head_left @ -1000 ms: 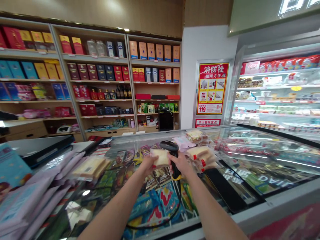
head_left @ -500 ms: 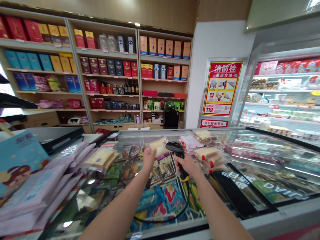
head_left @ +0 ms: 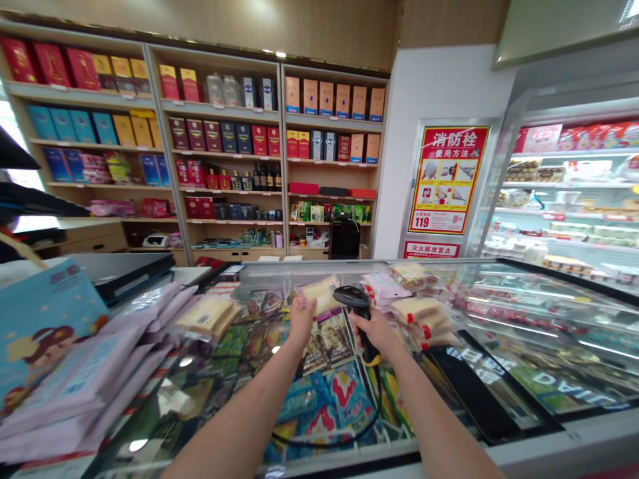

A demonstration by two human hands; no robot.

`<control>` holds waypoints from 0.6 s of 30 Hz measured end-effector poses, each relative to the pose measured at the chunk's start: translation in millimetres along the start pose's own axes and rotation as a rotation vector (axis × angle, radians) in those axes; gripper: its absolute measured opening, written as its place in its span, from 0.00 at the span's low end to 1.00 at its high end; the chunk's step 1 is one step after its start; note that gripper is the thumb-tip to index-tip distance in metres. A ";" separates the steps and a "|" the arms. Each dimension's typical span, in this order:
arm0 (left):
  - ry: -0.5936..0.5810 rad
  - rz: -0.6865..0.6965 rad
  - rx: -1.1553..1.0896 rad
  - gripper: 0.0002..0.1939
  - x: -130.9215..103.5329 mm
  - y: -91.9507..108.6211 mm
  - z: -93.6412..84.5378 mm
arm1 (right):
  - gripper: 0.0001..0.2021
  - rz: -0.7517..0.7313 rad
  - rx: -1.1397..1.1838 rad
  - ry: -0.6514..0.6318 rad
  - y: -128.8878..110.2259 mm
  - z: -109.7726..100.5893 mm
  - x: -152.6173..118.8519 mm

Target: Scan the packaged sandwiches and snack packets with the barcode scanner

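My left hand [head_left: 302, 318] is closed on the near left edge of a clear bag of pale sliced bread [head_left: 320, 295], held above the glass-topped freezer. In my right hand [head_left: 373, 329] is a black barcode scanner [head_left: 355, 297], gripped by its handle, its head pointing left over the bread's right end. The scanner's black cord [head_left: 378, 399] loops down and left across the glass. Right of the scanner, several bread packs with red ties [head_left: 424, 313] lie piled. Two more bread packs [head_left: 210, 315] lie stacked on the glass to the left of my left hand.
Lilac packages [head_left: 84, 379] are piled at the left beside a blue printed bag [head_left: 44, 319]. The freezer's black frame [head_left: 474, 392] crosses the right side. Behind stand shelves of boxed bottles [head_left: 227, 136], a fire-hydrant sign [head_left: 449, 179] and a refrigerated display [head_left: 574, 199].
The whole view has shifted slightly, so everything appears a little further right. Both hands keep their holds on the bread and the scanner.
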State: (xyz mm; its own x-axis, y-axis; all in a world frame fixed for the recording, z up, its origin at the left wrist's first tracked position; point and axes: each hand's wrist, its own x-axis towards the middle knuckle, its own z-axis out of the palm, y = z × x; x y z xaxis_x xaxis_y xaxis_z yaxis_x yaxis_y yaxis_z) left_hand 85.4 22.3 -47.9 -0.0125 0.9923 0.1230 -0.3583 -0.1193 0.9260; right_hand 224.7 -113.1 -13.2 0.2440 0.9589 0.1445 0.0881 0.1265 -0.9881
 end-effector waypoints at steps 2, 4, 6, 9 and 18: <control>0.001 0.009 0.004 0.10 -0.4 0.5 0.1 | 0.17 0.004 0.008 -0.003 -0.1 1.3 1.1; 0.010 0.009 -0.009 0.10 -0.1 0.4 -0.1 | 0.18 0.012 0.032 0.001 0.6 4.2 3.0; 0.025 -0.014 -0.048 0.10 0.6 2.0 -0.7 | 0.19 0.031 0.046 0.004 2.6 8.7 5.9; 0.106 -0.057 -0.150 0.10 3.9 10.8 -3.6 | 0.20 0.042 0.027 -0.007 6.6 17.6 11.4; 0.507 -0.054 -0.332 0.09 19.3 56.9 -62.2 | 0.17 0.007 0.061 -0.169 -11.4 75.0 21.4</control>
State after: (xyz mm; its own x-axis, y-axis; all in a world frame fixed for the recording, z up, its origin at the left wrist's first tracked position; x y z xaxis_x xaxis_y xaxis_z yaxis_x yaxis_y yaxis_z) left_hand 6.7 36.6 -15.1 -0.4004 0.8981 -0.1821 -0.6415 -0.1328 0.7556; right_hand 156.5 -75.0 -2.9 0.0785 0.9882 0.1312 0.0269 0.1295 -0.9912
